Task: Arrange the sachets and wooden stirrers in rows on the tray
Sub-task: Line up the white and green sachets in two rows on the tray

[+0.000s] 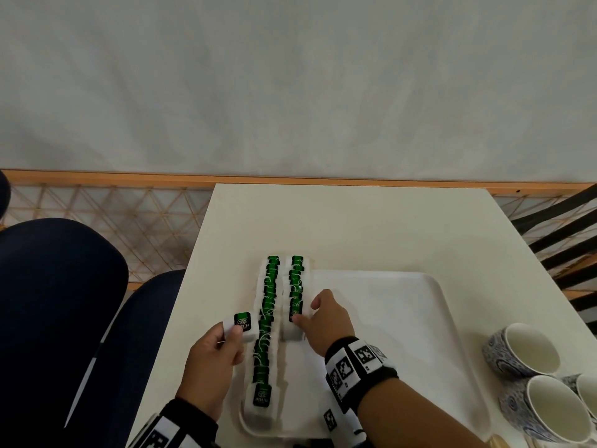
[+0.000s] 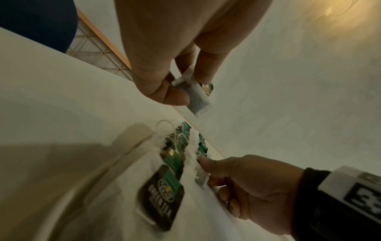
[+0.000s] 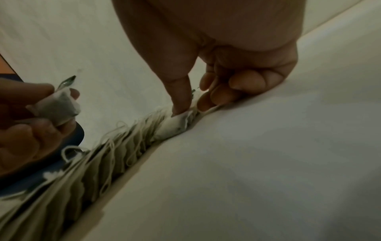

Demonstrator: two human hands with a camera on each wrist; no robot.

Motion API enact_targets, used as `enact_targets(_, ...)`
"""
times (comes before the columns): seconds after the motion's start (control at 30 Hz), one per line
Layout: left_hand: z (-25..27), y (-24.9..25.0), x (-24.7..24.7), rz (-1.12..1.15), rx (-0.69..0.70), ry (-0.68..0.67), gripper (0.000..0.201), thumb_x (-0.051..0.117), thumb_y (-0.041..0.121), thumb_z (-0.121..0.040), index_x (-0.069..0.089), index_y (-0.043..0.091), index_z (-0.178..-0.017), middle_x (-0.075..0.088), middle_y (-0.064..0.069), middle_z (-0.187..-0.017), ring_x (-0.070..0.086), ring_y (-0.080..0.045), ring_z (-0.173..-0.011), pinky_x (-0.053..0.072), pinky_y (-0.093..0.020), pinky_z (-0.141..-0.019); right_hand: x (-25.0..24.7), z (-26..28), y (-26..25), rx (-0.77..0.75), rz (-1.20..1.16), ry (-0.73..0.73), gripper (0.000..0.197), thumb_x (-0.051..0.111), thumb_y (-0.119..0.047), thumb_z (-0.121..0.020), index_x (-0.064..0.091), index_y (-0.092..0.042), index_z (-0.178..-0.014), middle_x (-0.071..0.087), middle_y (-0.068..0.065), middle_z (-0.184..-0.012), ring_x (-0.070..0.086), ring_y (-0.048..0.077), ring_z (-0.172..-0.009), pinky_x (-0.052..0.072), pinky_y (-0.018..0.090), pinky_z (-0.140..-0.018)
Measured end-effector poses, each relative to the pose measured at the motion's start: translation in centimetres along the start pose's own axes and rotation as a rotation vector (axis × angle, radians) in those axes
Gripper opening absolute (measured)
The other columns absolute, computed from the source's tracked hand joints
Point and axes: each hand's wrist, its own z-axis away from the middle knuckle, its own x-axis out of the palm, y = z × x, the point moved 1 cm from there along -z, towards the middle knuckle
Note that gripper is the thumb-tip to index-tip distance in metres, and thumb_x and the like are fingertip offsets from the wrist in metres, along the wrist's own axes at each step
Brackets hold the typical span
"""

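Observation:
Two rows of green-tagged tea sachets lie along the left side of the white tray (image 1: 403,318): a long left row (image 1: 266,318) and a shorter right row (image 1: 295,286). My left hand (image 1: 231,331) hovers left of the rows and pinches a single sachet (image 1: 244,322) between thumb and fingers; the left wrist view shows that sachet (image 2: 198,97) hanging from my fingertips. My right hand (image 1: 307,313) is at the near end of the right row. Its thumb sits on the front sachet (image 3: 177,124) and its curled fingers are against the sachet's other side.
Blue-patterned white cups (image 1: 523,350) stand at the table's right edge, beside the tray. The white table (image 1: 355,221) stretches bare beyond the tray. A dark blue seat (image 1: 58,302) lies to the left, and a dark slatted chair (image 1: 568,253) to the right.

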Motion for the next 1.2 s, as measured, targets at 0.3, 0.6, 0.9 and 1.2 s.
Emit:
enact_targets(0.3, 0.4, 0.4, 0.0, -0.084, 0.029, -0.068, 0.018, 0.058, 0.021, -0.094, 0.069, 0.01, -0.085, 0.06, -0.01, -0.077, 0.046, -0.021, -0.073, 0.04, -0.032, -0.066, -1.0, 1.6, -1.4, -0.252, -0.131, -0.012, 0.034, 0.056, -0.056, -0.088, 0.052, -0.022, -0.084, 0.057, -0.01, -0.075, 0.052, 0.002, -0.066, 0.041, 0.014, -0.061)
enact_targets(0.6, 1.2, 0.7, 1.2, -0.128, 0.037, -0.063, 0.013, 0.064, 0.017, -0.089, 0.07, 0.014, -0.079, 0.069, -0.003, -0.073, 0.059, -0.014, -0.071, 0.045, -0.026, -0.065, -0.4, 3.6, -0.6, -0.415, -0.072, -0.19, 0.03, 0.068, -0.034, -0.087, 0.054, -0.019, -0.065, 0.05, -0.008, -0.061, 0.042, 0.006, -0.057, 0.035, 0.018, -0.057)
enact_targets(0.9, 0.9, 0.6, 0.0, -0.1, 0.004, -0.018, 0.011, 0.061, 0.019, -0.092, 0.068, 0.012, -0.086, 0.071, -0.007, -0.082, 0.058, -0.02, -0.079, 0.045, -0.029, -0.067, -0.6, 1.4, 0.9, -0.222, 0.183, -0.096, 0.042, 0.058, -0.027, -0.092, 0.034, -0.019, -0.058, 0.041, -0.005, -0.06, 0.036, 0.007, -0.055, 0.029, 0.018, -0.05)
enact_targets(1.2, 1.0, 0.7, -0.2, -0.078, -0.004, -0.011, 0.011, 0.06, 0.017, -0.092, 0.069, 0.01, -0.088, 0.071, -0.008, -0.08, 0.058, -0.019, -0.075, 0.045, -0.029, -0.066, -0.1, 1.1, 0.2, -0.07, 0.043, -0.095, 0.04, 0.07, -0.047, -0.08, 0.041, -0.021, -0.09, 0.052, -0.006, -0.081, 0.047, 0.009, -0.067, 0.035, 0.021, -0.054)
